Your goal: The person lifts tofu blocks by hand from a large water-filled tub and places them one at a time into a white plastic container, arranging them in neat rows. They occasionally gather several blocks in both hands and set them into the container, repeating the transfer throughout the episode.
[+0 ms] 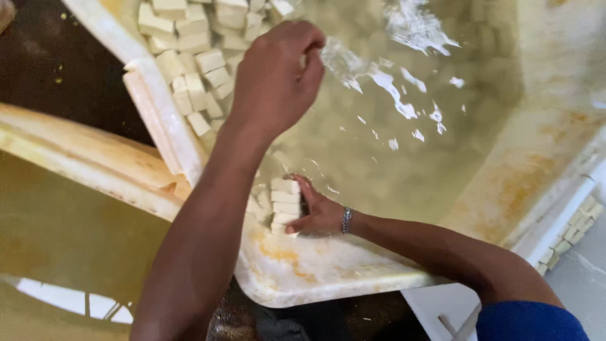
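Left hand [278, 76] was raised above the liquid in the large pale tub [315, 271], fingers curled shut into a loose fist; I could not tell whether it held anything, though something pale showed at the fingertips. Right hand [319, 211], with a beaded bracelet [346, 220] at the wrist, lay partly under the surface near the tub's front wall, fingers spread open and pressed flat against a short stack of tofu blocks [285, 205]. I noted the stack resting just inside the rim, partly submerged. More cut tofu cubes [196, 44] were piled at the far left of the tub. Cloudy yellowish water [404, 145] filled the tub, rippled near the raised hand. A second vessel of similar liquid [69, 240] sat to the left.
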The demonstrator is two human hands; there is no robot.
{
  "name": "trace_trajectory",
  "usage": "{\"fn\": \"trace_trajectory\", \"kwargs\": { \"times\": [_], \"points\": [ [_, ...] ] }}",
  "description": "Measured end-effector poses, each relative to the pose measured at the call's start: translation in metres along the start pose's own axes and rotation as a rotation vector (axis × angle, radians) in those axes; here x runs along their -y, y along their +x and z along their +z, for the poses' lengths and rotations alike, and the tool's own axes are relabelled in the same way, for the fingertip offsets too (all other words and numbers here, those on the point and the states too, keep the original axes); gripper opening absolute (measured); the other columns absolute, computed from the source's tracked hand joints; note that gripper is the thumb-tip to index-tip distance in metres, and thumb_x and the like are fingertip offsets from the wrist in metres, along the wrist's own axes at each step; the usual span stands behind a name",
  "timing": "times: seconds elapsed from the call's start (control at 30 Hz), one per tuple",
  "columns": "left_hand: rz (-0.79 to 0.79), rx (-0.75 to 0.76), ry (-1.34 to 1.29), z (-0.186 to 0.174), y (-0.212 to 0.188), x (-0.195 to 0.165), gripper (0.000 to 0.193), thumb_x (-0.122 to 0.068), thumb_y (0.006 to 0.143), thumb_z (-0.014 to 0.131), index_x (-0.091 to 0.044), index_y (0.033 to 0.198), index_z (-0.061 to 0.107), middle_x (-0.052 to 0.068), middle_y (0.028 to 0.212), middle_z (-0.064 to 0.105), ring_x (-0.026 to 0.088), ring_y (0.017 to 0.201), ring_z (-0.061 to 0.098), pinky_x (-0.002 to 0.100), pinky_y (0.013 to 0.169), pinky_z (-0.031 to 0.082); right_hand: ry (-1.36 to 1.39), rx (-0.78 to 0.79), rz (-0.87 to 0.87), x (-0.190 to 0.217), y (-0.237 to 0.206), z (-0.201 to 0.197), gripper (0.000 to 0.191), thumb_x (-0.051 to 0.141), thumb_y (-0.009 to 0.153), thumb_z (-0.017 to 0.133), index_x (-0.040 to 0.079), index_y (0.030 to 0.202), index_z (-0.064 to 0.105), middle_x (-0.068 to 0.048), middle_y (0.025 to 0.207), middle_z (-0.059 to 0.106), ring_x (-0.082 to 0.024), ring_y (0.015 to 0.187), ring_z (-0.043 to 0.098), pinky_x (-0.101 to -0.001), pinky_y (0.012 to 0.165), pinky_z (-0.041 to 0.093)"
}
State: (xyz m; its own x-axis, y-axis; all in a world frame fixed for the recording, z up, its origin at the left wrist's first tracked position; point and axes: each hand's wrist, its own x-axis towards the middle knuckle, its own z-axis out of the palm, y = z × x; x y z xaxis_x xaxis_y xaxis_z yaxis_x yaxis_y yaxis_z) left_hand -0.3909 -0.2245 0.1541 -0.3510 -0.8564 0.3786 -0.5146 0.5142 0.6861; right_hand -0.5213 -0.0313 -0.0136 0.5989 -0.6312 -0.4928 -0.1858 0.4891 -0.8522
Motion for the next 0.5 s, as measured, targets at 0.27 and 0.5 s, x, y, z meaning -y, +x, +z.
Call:
{"fn": "trace_trajectory", "kwargs": {
  "times": [0.27,0.5],
  "points": [
    [0.059,0.114,-0.114,-0.012,-0.017,-0.004,0.015,0.001,0.098,0.061,0.002,0.113,0.064,0.018,0.109,0.068,0.030,0.096,0.072,0.034,0.079,0.063,-0.097,-0.051,-0.202,0.018,-0.022,0.021,0.116,0.028,0.076,0.087,0.012,0.159,0.007,-0.018,0.145,0.050,-0.029,0.135,0.052,-0.0412,0.112,0.046],
    [-0.157,0.152,0.261,-0.018,-0.040,-0.031,0.020,-0.007,0.106,0.064,0.002,0.122,0.071,0.021,0.112,0.072,0.032,0.093,0.071,0.041,0.082,0.056,-0.082,-0.180,-0.299,0.105,-0.165,-0.017,0.110,0.023,0.075,0.087,0.010,0.161,0.020,-0.018,0.144,0.051,-0.031,0.131,0.058,-0.0409,0.107,0.055]
  ]
}}
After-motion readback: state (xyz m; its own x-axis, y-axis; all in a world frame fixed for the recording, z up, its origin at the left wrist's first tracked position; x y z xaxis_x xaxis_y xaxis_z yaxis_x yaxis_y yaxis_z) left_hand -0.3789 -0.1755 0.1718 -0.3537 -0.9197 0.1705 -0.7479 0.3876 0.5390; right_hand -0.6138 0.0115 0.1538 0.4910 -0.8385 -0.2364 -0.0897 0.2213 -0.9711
